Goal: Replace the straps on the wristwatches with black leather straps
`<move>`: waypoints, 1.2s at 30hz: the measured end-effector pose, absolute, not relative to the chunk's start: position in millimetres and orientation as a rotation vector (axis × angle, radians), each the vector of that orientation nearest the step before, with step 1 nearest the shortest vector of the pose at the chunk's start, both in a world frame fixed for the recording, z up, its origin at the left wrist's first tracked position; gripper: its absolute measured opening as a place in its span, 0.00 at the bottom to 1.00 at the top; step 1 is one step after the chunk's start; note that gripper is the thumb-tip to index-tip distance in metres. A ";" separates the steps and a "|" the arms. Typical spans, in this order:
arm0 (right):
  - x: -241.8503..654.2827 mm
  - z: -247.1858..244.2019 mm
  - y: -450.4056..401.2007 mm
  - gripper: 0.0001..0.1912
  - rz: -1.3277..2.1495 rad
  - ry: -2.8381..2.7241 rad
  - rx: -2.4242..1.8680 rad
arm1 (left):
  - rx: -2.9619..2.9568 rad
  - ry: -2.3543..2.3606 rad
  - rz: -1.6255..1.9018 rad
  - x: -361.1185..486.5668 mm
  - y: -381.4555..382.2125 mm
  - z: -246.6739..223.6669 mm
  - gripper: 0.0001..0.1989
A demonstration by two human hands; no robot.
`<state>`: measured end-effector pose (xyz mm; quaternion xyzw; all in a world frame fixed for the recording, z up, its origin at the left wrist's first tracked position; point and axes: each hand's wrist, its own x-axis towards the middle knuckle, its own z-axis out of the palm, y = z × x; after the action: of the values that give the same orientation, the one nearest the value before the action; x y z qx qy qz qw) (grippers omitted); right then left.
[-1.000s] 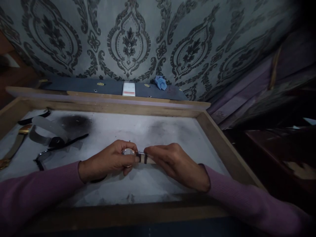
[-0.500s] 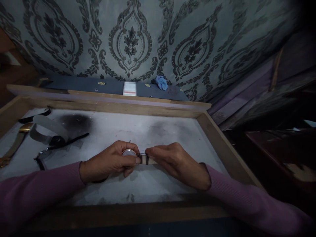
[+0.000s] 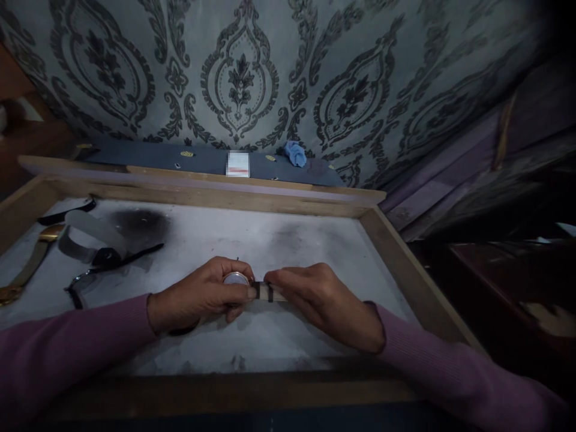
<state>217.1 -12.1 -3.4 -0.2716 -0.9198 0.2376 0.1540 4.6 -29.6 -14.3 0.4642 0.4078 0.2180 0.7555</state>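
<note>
In the middle of the wooden tray (image 3: pixel 216 198), the left hand (image 3: pixel 209 294) has a firm grip on a round wristwatch (image 3: pixel 236 278); the right hand (image 3: pixel 324 305) touches its strap (image 3: pixel 264 291), that grip's closure unclear to me. A gold-trimmed watch (image 3: pixel 27 270) lies at the tray's left end.

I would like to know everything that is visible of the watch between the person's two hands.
The watch has a round case with a shiny, metal-looking rim and a pale face, turned upward; its markings cannot be read. A light strap with dark crosswise bands extends from the case toward the right; its material is unclear. The left hand grips the case, its thumb covering part, while the right hand covers the strap's farther stretch. All this is inside the wooden-sided tray.
</note>
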 end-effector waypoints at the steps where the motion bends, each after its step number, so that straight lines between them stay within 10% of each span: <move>1: 216.8 -3.3 -12.1 0.15 0.684 -2.640 -0.784 | 1.013 0.888 0.475 4.5 -29.5 -14.4 0.06; 12: 216.1 -4.3 -13.4 0.11 0.824 -2.448 -0.879 | 1.036 0.842 0.500 2.4 -29.9 -17.4 0.05; 23: 202.4 -3.9 -12.9 0.17 1.774 -1.746 -1.028 | 1.021 0.888 0.503 4.0 -29.3 -16.2 0.06; 36: 202.8 -3.7 -14.8 0.10 1.772 -1.739 -1.019 | 1.066 0.843 0.473 1.9 -30.3 -23.4 0.09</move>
<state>202.8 -14.8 -3.7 -0.3699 -0.6310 0.6431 0.2268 1.9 -30.3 -23.4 0.4884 0.3860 0.2166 0.7520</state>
